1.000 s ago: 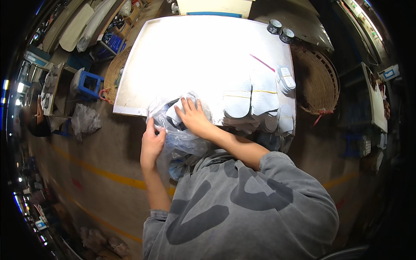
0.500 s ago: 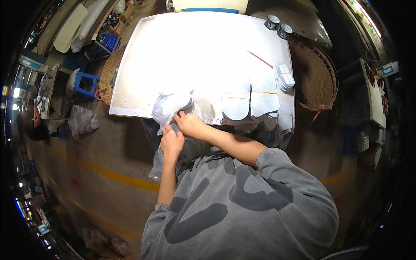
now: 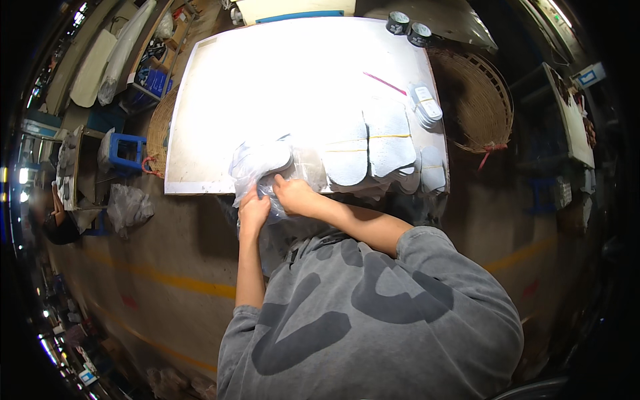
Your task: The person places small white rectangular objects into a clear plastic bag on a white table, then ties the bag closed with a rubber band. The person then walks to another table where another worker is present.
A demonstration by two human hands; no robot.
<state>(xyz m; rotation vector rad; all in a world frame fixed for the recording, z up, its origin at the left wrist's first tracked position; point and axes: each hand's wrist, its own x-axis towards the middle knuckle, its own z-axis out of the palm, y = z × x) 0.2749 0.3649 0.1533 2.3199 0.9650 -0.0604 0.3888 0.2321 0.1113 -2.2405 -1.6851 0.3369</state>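
blue stool [image 3: 127,152]: on the floor, left of the counter, near a crumpled plastic sack [image 3: 129,205].
left basket [image 3: 158,130]: woven, partly hidden by the counter's left edge.
counter [image 3: 200,150]: white-topped, brightly lit.
clear bag [image 3: 243,165]: at the counter's near edge, wrapped around pale pieces [image 3: 281,159] with a rounded end.
left grip [image 3: 255,212]: bare fingers closed on the bag's near end, just off the edge.
right grip [image 3: 293,197]: just beside the left one, fingers curled in on the same plastic; which fold they pinch is hard to make out.
pale stacks [image 3: 347,157]: two, side by side right of the bag, yellow bands across them.
red strip [image 3: 385,83]: lying slantwise beyond the stacks.
dark rolls [image 3: 409,30]: a pair at the far right corner.
banded pack [image 3: 427,107]: small, by the right edge.
right basket [image 3: 477,100]: woven, beside the counter.
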